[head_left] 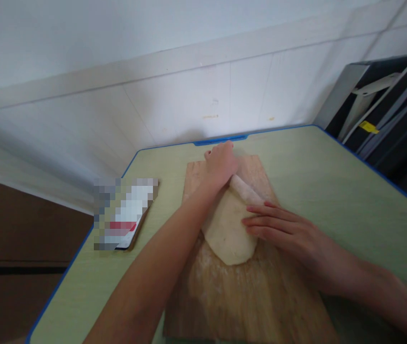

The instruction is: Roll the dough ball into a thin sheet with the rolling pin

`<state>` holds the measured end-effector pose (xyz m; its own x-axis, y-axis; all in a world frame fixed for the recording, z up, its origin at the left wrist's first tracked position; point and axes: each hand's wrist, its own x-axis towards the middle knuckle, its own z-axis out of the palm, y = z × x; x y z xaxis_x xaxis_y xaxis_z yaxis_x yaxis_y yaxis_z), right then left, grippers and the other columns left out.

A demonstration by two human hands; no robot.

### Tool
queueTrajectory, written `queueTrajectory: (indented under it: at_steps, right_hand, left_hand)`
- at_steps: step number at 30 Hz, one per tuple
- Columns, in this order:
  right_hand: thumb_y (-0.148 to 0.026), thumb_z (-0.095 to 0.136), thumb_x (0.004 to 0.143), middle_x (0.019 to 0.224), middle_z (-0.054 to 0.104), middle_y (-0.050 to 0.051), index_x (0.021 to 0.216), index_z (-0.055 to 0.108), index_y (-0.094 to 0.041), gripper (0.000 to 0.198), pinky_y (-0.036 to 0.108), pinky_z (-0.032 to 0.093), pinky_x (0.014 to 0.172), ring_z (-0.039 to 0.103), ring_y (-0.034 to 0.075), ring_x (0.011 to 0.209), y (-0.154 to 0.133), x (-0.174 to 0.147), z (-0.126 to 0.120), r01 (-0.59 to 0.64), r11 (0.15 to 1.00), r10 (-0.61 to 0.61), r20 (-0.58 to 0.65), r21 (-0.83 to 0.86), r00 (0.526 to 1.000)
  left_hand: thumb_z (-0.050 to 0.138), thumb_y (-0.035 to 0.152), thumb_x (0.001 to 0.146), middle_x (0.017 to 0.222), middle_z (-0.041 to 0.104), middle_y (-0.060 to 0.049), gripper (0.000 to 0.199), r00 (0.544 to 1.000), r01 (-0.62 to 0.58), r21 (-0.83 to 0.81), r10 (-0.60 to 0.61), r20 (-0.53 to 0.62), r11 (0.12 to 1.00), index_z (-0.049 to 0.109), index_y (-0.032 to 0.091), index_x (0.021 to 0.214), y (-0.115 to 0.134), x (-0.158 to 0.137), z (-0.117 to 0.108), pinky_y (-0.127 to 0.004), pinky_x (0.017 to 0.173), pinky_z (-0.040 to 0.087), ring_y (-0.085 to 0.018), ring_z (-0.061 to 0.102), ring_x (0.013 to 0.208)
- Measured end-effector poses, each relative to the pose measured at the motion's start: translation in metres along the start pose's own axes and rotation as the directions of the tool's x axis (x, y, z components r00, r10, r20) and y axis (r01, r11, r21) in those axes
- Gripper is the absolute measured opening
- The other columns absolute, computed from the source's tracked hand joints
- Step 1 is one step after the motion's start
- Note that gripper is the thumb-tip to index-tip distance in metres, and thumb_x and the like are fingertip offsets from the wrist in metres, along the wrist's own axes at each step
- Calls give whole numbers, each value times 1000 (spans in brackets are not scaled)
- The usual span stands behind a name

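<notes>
wooden board (246,301) under dough (230,234), right hand (298,234) atop

Your one head-worn view: forward and down across the table (325,177).
You look from above the near end of the board (232,306), close in, toward the wall (175,112) behind the table's far edge, which slants up rightward; your left hand (221,161) and right hand (293,234) fall near mid-frame, with both table sides in view.
</notes>
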<state>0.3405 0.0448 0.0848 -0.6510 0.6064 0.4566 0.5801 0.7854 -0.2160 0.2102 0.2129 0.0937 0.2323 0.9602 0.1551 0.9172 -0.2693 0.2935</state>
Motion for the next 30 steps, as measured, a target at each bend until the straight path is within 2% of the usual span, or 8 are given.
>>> queueTrajectory:
  at_steps: [4,10,15,19,26,30]
  right_hand:
    - [4,36,79,117,69,14,108,67,-8,44,43,45,102,60,22,117,-2,0,1,5,1000,-5,19,-1,1000]
    - [5,38,80,119,68,12,111,66,-12,45,42,45,103,58,19,119,-1,-4,4,0,1000,1,-13,25,1000]
    - [-3,41,84,123,66,12,115,65,-13,41,45,43,105,55,22,123,4,-4,3,-27,998,24,39,57,999]
    - [-3,36,86,120,68,13,112,66,-10,40,43,44,103,58,22,119,3,-2,4,7,1000,-7,30,10,1000]
    - [2,34,86,117,70,10,106,68,-9,40,38,46,102,64,19,111,-7,-2,4,37,999,-39,-78,-20,996]
    - [-2,34,92,115,71,7,104,68,-10,38,34,44,104,64,17,111,-14,-1,5,62,998,-61,-48,11,997]
  left_hand:
    - [38,10,90,128,63,-4,40,999,-25,-19,25,-20,999,57,25,121,2,2,6,-36,102,38,-20,55,121]
    - [39,12,89,118,69,-4,36,1000,-13,-44,13,-4,999,63,24,112,-19,-12,-8,-31,91,45,-19,62,109]
    - [43,13,89,117,69,-8,30,1000,-11,-37,10,-17,999,66,22,106,2,2,2,-38,97,41,-24,61,112]
    - [40,10,89,121,67,-9,34,1000,-22,-73,21,-21,997,65,20,111,10,6,6,-37,100,40,-22,59,115]
    - [41,3,80,121,69,1,46,998,-55,-180,48,-41,982,68,24,110,-29,-22,-13,-26,101,41,-15,59,115]
    - [36,6,80,121,69,-2,45,995,-65,-214,46,-94,975,69,20,106,-48,-44,-22,-32,106,37,-17,57,116]
